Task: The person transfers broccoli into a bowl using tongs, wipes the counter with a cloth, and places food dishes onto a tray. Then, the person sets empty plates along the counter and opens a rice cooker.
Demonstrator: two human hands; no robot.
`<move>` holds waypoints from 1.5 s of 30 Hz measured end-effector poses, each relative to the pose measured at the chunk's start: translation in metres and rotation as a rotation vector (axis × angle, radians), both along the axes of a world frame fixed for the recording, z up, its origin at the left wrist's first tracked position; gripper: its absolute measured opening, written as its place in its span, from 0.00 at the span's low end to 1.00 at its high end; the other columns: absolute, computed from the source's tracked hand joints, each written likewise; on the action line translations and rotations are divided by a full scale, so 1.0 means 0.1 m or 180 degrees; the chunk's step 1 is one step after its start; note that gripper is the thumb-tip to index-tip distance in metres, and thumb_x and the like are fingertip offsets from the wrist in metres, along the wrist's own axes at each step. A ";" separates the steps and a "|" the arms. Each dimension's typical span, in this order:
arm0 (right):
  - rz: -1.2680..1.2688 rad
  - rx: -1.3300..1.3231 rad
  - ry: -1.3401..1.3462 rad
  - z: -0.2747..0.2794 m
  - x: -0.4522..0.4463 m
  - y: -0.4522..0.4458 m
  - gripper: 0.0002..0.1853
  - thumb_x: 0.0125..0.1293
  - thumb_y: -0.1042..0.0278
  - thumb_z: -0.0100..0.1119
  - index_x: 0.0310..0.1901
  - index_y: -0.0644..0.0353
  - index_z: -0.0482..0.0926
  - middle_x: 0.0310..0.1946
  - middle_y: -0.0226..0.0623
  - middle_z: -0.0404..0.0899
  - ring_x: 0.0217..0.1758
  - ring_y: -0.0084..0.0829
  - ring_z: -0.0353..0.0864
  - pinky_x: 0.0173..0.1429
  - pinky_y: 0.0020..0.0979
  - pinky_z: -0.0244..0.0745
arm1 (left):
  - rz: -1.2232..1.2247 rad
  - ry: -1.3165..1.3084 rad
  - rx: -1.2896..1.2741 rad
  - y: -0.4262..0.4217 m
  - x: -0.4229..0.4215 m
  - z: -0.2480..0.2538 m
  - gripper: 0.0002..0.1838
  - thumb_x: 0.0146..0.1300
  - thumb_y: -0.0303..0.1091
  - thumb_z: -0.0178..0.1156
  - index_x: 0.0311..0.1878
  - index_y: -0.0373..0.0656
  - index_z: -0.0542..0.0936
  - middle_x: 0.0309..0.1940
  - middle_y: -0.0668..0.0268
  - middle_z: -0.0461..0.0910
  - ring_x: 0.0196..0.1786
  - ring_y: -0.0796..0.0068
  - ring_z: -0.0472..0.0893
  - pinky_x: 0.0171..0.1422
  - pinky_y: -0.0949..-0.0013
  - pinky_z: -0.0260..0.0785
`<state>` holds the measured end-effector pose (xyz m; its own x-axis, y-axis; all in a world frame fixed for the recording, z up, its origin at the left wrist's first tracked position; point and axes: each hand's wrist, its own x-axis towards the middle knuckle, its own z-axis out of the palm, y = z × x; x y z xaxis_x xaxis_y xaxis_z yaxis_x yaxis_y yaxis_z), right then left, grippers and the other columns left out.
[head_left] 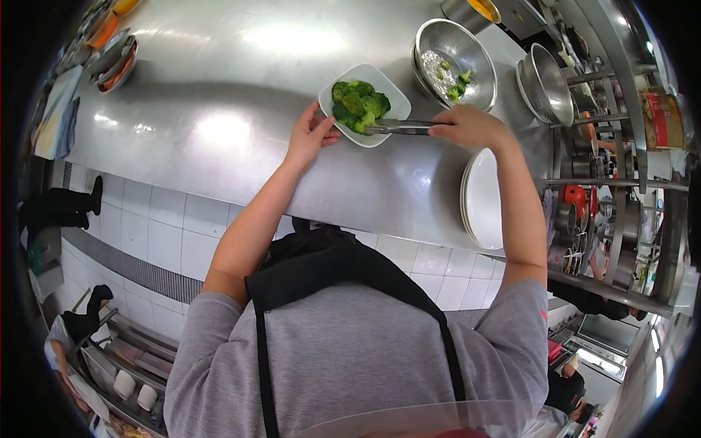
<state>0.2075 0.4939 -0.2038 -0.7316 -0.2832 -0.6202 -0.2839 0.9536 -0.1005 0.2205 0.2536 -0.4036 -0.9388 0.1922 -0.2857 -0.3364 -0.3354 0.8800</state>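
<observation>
My right hand [471, 126] is wrapped round metal tongs [409, 128], whose tips touch the broccoli [358, 104] heaped in a white square bowl [391, 87]. At the bowl's lower left edge, my left hand [310, 136] grips the rim with the thumb and fingers. Just beyond my right hand is a perforated steel colander [478, 62] with a few broccoli florets [454, 92] inside. Where the tong tips meet the broccoli is partly hidden.
A stack of white plates [483, 201] stands at the right front of the steel table [219, 87]. Another colander [544, 84] and a pot [467, 11] sit at the right. Metal bowls [117, 69] are at the far left. Other people [566, 387] stand further off.
</observation>
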 end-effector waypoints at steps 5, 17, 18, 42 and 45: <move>0.0032 0.0089 0.1575 0.09 0.44 0.06 0.17 0.54 0.52 0.54 0.41 0.53 0.77 0.26 0.38 0.77 0.31 0.40 0.77 0.35 0.38 0.71 | 0.0058 0.0069 -0.0005 0.00 -0.01 -0.06 0.30 0.60 0.31 0.54 0.64 0.44 0.54 0.38 0.63 0.74 0.33 0.75 0.78 0.36 0.75 0.72; 0.0496 0.0181 0.2347 -0.21 0.47 -0.32 0.17 0.53 0.58 0.56 0.46 0.48 0.74 0.23 0.30 0.73 0.23 0.35 0.76 0.27 0.33 0.70 | -0.0006 0.0079 0.0023 -0.02 0.00 -0.01 0.30 0.60 0.31 0.53 0.64 0.44 0.54 0.38 0.62 0.74 0.33 0.75 0.78 0.36 0.75 0.72; 0.0543 0.0180 0.2342 -0.20 0.45 -0.33 0.16 0.54 0.58 0.56 0.45 0.48 0.74 0.23 0.30 0.74 0.24 0.34 0.76 0.27 0.33 0.71 | 0.0001 0.0075 0.0035 -0.02 0.00 -0.01 0.30 0.60 0.31 0.53 0.64 0.44 0.54 0.38 0.62 0.74 0.33 0.75 0.78 0.36 0.75 0.72; 0.0511 0.0191 0.2259 -0.16 0.45 -0.38 0.14 0.54 0.59 0.55 0.43 0.49 0.75 0.24 0.31 0.74 0.27 0.34 0.77 0.29 0.34 0.71 | -0.0015 0.0014 0.0046 -0.02 0.00 0.00 0.31 0.60 0.30 0.53 0.65 0.44 0.53 0.38 0.62 0.73 0.34 0.74 0.77 0.37 0.74 0.72; 0.0502 0.0129 0.2169 -0.18 0.44 -0.37 0.13 0.55 0.59 0.54 0.43 0.49 0.75 0.24 0.32 0.75 0.27 0.35 0.77 0.30 0.35 0.71 | -0.0069 0.0028 0.0006 -0.03 0.00 -0.02 0.31 0.60 0.32 0.53 0.65 0.46 0.52 0.40 0.62 0.74 0.36 0.73 0.78 0.39 0.73 0.72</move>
<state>0.2518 0.4574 -0.2214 -0.9132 -0.4044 -0.0503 -0.4065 0.8950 0.1839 0.2204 0.2505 -0.4059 -0.9369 0.2132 -0.2771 -0.3360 -0.3298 0.8823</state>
